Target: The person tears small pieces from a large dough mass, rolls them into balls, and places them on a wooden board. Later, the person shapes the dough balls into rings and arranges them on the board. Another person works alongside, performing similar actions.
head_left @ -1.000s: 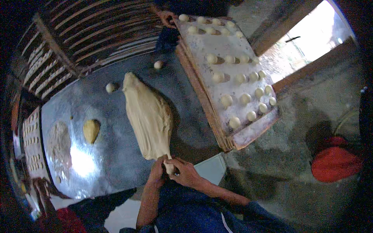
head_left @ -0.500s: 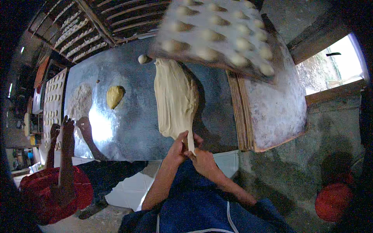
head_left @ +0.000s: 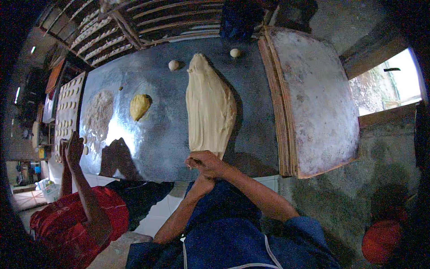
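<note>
A long slab of pale dough (head_left: 209,107) lies lengthwise on the dark table, its near end narrowing toward my hands. My right hand (head_left: 207,162) reaches across to the left at that near end, fingers curled; whatever they hold is hidden. Just below it, at the table's near edge, is my left hand (head_left: 204,184), its fingers covered by the right hand. Past the slab's far end sit two dough balls, one to the left (head_left: 174,65) and one to the right (head_left: 235,53). Left of the slab rests a yellow lump (head_left: 140,106).
Stacked wooden boards (head_left: 316,103) stand at the table's right end. Flour (head_left: 99,114) is scattered to the left, near a tray of dough pieces (head_left: 69,105). A person in red (head_left: 85,219) works on the left. Slatted racks (head_left: 174,20) stand behind.
The board of dough balls that hung over the far side has gone from view, uncovering the right-hand ball. My right hand has crossed left over my left hand; the dough strip between them no longer shows.
</note>
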### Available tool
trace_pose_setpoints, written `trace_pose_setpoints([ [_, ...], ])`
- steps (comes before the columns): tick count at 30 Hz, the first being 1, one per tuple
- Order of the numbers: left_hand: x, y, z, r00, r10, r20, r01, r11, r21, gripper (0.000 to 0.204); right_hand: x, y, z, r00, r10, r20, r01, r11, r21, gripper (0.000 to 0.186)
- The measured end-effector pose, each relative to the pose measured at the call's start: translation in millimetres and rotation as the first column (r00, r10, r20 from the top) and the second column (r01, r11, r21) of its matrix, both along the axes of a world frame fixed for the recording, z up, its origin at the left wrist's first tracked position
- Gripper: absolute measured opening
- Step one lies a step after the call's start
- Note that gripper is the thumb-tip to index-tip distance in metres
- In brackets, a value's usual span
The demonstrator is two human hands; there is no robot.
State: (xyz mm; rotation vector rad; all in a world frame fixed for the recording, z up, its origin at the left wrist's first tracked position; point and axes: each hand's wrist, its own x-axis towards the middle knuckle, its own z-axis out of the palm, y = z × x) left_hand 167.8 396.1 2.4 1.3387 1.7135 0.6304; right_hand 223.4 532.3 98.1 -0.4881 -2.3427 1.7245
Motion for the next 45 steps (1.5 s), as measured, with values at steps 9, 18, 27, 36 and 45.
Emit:
trace_pose_setpoints([
  [9,-32.9,26.9,246.5,0.997,-0.005,-0.08,0.043,0.876,0.481,0.021,5.9,-27.4,-39.3,0.888,-0.395,-0.234,0.425,0.9,0.095,0.021],
  [18,-165.7,23.0,8.7,0.71,0.581,-0.398,-0.206,0.712,0.671,0.03,112.4,42.7,-10.0,0.638,-0.763,0.103,0.391,0.436,0.811,0.042],
  [27,-180.9,36.7,32.5,0.749,0.416,-0.515,-0.161,0.869,0.467,0.029,137.1,64.6,6.3,0.663,-0.624,0.413,0.267,0.713,0.648,0.039],
  [36,-171.2,41.1,55.7,0.86,0.36,-0.361,-0.253,0.916,0.311,0.027,160.2,45.4,-50.1,0.728,-0.686,0.015,0.525,0.571,0.631,0.037],
  [45,-178.9,21.2,33.9,0.881,0.289,-0.375,-0.191,0.941,0.278,0.029,186.5,21.4,-68.9,0.783,-0.621,0.019,0.495,0.643,0.585,0.047],
])
